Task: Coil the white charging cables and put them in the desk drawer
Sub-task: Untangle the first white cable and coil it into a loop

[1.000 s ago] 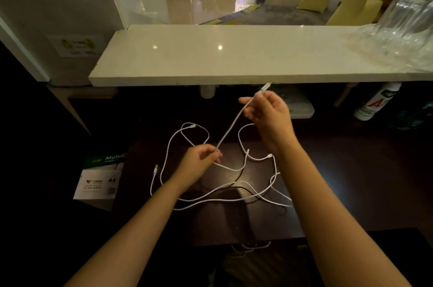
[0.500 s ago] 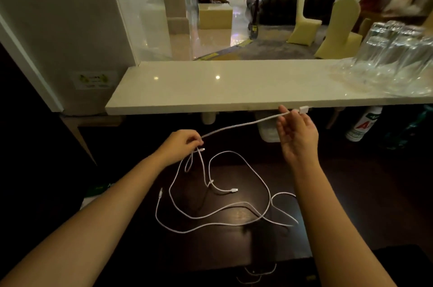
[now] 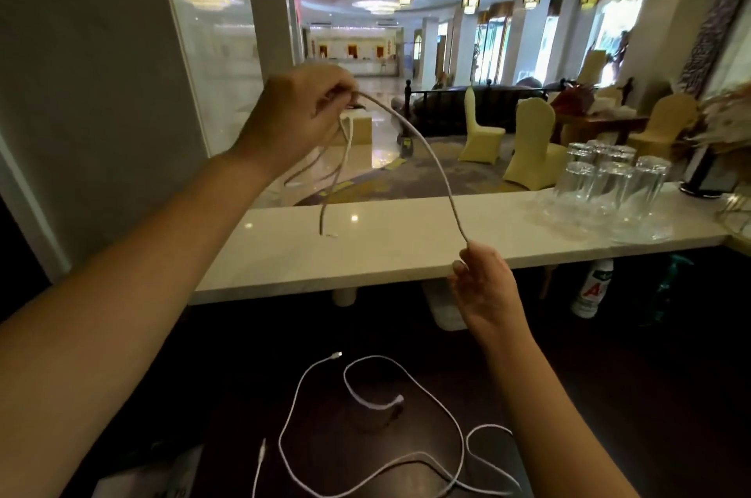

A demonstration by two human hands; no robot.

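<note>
A: Right now, left hand is raised, fingers curled round a gathered bunch of one white cable; a few strands and a plug end hang below the fist. Right hand sits lower, fingers pinching the same cable further along, so the cord arcs in the air between the two hands.

B: Coil formed?

A: Partly, by my reading (loops inside the fist are blurred, count not readable). Where the cable goes beyond the right hand is hidden, so I cannot tell how much is left to wind.

B: And the others?

A: More white cable lies loose and uncoiled on the dark table, near the person, with several plug ends showing. How many cords that is, I cannot tell.

B: Drawer?

A: Not visible. Nothing appears stowed. Beyond the hands, a pale marble counter carries upturned glasses.

B: Progress?

A: Early: first coil unfinished, rest untouched, stowing all still to do.
</note>
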